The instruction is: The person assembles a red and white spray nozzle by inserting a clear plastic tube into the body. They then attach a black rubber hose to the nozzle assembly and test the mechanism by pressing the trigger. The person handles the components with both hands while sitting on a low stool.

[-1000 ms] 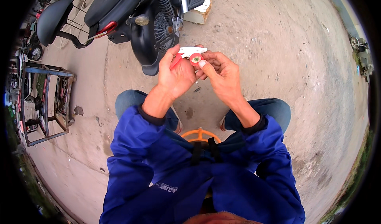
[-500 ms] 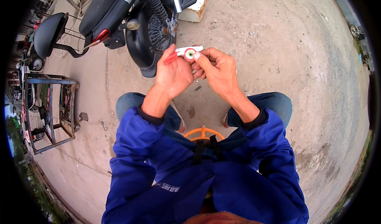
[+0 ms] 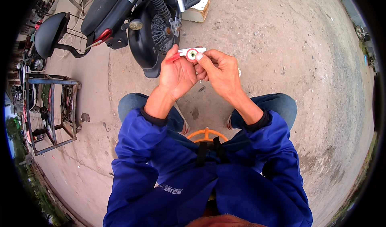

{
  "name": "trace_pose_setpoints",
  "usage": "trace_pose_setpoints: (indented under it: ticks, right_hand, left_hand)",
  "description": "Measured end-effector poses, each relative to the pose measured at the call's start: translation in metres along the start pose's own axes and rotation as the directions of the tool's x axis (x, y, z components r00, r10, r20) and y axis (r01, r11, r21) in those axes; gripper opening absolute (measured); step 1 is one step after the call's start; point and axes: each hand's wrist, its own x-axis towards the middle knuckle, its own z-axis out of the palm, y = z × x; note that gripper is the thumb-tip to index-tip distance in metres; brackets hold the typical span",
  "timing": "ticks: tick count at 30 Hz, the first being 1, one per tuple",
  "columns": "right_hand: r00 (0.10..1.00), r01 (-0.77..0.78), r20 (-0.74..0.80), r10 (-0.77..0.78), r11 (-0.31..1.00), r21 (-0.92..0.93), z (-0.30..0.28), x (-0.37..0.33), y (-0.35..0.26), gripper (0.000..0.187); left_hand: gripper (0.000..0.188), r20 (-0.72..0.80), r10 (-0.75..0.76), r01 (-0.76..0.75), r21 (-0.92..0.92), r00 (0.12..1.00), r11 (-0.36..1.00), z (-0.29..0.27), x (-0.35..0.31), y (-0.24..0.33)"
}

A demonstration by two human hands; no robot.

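Note:
Above my knees, my left hand (image 3: 177,73) is turned palm up and closed round a small red-and-white piece (image 3: 192,55). The piece has a white strip, a red tapered part by the left thumb and a round, red-rimmed disc with a dark green centre. My right hand (image 3: 219,71) pinches the disc's right edge, its thumb on top and its fingers curled beneath. Both hands meet at this piece, and its underside is hidden by fingers. Just beyond them stands a black scooter (image 3: 146,46), its rear wheel and mudguard nearest to my hands.
A rusty metal frame rack (image 3: 51,81) stands at the left. A black padded backrest (image 3: 50,36) sticks out behind the scooter. A pale block (image 3: 196,13) lies beside the scooter. Between my legs shows an orange round frame (image 3: 206,133). Dusty concrete ground (image 3: 273,58) spreads around.
Hardly anything differs. Both hands keep the same grip on the red-and-white piece, and the whole view has shifted very slightly.

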Motion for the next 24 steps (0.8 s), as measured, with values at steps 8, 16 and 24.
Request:
trace_pose_setpoints:
  ticks: [8,16,24]
  right_hand:
    - [1.000,0.004,0.008,-0.004,1.000,0.008,0.001,0.001,0.003,0.027]
    - [1.000,-0.008,0.003,0.008,1.000,0.004,-0.002,0.001,0.006,0.028]
    - [0.997,-0.046,0.060,0.056,0.986,-0.161,-0.010,0.000,0.004,0.029]
  left_hand:
    - [0.074,-0.029,-0.016,0.017,0.011,0.999,1.000,-0.005,0.001,0.000]
    - [0.075,-0.130,0.003,0.009,0.089,0.992,0.996,0.002,0.001,0.000]
    - [0.052,-0.204,0.046,-0.034,0.063,0.978,0.997,0.012,-0.004,0.000]
